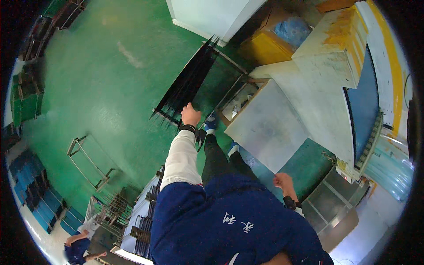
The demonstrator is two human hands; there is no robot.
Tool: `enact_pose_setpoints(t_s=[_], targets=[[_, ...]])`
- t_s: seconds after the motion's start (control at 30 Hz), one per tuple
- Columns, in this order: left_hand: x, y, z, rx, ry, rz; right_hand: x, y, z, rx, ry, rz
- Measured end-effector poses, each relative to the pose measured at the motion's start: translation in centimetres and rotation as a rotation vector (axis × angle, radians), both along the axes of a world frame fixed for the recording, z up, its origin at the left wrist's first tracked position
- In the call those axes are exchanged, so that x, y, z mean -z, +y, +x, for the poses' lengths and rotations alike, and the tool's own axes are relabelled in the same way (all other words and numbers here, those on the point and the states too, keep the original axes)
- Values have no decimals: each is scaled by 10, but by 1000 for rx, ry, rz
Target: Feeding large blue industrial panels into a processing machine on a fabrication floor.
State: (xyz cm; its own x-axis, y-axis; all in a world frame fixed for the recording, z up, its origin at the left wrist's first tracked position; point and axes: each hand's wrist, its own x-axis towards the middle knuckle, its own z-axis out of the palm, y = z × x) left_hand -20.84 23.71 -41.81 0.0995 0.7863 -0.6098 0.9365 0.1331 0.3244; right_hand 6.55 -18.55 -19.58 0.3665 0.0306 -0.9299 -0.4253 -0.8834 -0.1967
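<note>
My left hand [191, 115] reaches forward with its fingers curled, at the near end of a row of long black strips [187, 84]. What it holds, if anything, is hidden from this view. The strips lie side by side across a metal frame rack [229, 60] that stands low over the floor. My right hand [284, 182] hangs by my right side, close to the near corner of a pale flat tabletop [269, 126]. Its fingers are curled in, and nothing shows in them.
A white cabinet [207, 15] stands beyond the rack. On the right is a cream machine [327, 66] with a blue belt [364, 106]. An empty metal frame [90, 163] sits on the green floor. Another person [79, 243] is at lower left, near stacked racks [117, 207].
</note>
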Motion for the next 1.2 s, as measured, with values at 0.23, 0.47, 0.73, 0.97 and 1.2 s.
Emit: enact_pose_setpoints(t_s=[0.23,0.47,0.73,0.97,1.2], targets=[[2,17,12,-11,-85,-38,-4,19,-13,-48,-72,11],[7,19,25,101,-10,148,-4,43,-11,-44,-32,44],[46,36,32,122,-32,-28,-7,51,-20,-118,-23,45],[77,44,39,225,1,51,-2,26,-27,-33,-4,12],[69,51,36,367,51,20,6,6,-30,-13,-12,-11]])
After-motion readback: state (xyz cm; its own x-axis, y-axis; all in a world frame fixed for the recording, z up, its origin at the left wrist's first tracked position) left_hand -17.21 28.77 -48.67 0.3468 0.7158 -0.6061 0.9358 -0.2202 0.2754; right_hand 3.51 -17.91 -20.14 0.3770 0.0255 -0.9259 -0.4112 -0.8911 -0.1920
